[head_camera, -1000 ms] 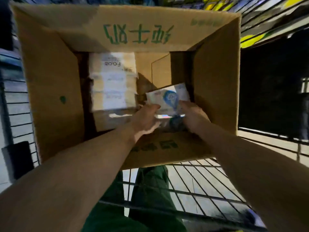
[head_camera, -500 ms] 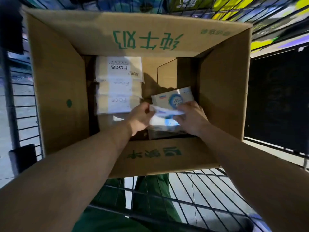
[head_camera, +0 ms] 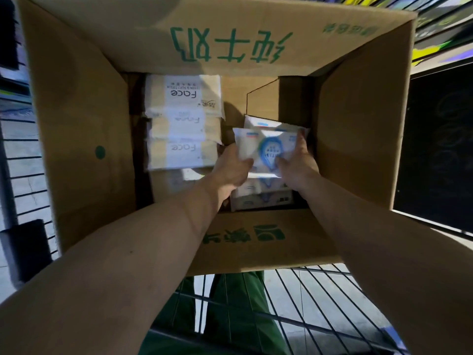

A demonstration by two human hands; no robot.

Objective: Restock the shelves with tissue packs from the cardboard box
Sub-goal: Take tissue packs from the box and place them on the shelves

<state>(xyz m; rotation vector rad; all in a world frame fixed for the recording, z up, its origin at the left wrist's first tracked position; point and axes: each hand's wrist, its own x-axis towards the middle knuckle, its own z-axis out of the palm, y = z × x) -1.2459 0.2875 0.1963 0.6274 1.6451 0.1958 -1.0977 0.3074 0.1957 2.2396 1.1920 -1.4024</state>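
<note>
Both hands are down inside the cardboard box (head_camera: 76, 119), and they've got the same thing between them: my left hand (head_camera: 231, 166) clamps the left edge of a blue-and-white tissue pack (head_camera: 267, 149), thumb on top, fingers out of sight underneath, while my right hand (head_camera: 298, 162) takes the right edge, fingers running up the side and thumb pressed on the printed face. So it's a two-handed pinch, one hand on each short end, neither hand free.

Now the relation that matters. The pack's long axis runs left to right, straight across between my palms, flat face tilted up towards me. It sits in the right-hand half of the box, raised a little above the other blue-and-white packs (head_camera: 261, 198) stacked below it, nearer the box's right wall than the left. Both hands are about level on it; if anything the left wrist comes in slightly lower, the right reaches a touch further along the edge.

To the left, well clear of my grip, the row of cream Face tissue packs (head_camera: 183, 116) lies stacked against the left wall, untouched.

I judge the way out is straight up towards me, between the open flaps; the right wall is close, so drifting that way could catch a corner. The box rests on a wire cart (head_camera: 307, 303), and coloured shelf edges (head_camera: 442, 34) show at the upper right, beyond the box.
</note>
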